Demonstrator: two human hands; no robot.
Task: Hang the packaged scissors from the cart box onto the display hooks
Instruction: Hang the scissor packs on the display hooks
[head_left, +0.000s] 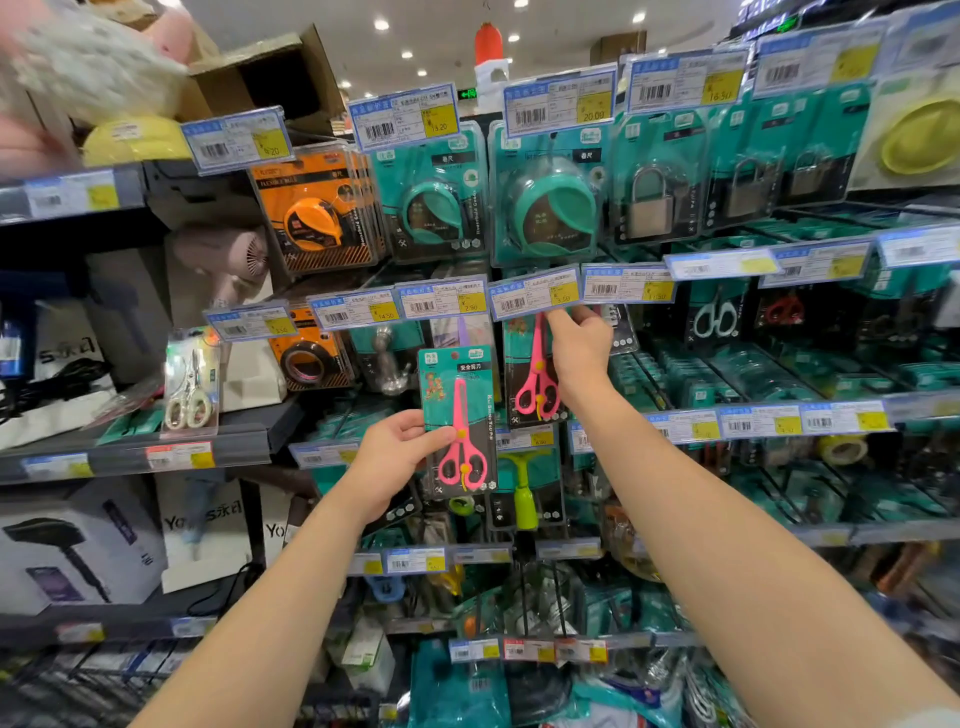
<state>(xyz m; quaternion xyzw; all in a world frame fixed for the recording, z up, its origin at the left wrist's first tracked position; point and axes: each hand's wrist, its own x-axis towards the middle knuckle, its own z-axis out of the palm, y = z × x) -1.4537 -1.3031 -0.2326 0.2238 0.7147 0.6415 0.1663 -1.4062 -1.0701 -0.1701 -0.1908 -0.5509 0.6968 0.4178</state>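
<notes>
A pack of pink scissors (460, 415), on a teal card, is held upright in front of the display, near the middle of the scene and just left of the hook row it faces. It is gripped at its left edge by the left hand (392, 457): the thumb is laid across the front of the card by the scissors' pivot, and the fingers are curled behind it.

Just to the right and a little farther back, a second pack (527, 364) of the same pink scissors is seen hanging from the display, directly under a price label (535, 299). The right hand (582, 353) is raised to the top of this hung pack, its fingertips drawn together just beneath the label. Whether the card's top or the hook itself is pinched cannot be told, since the contact is hidden by the fingers and the label.

Below the two packs a green-handled tool (524, 488) is hung. Farther right on the same row, white-handled scissors (717, 317) and red-handled scissors (784, 309) are displayed in dark packs. On the row above, orange tape measures (317, 213), teal tape measures (434, 208) and padlocks (649, 202) are hung. To the left, a small pack of pale scissors (189, 387) is stood on a shelf, with a boxed hair dryer (78, 551) on the shelf beneath.
</notes>
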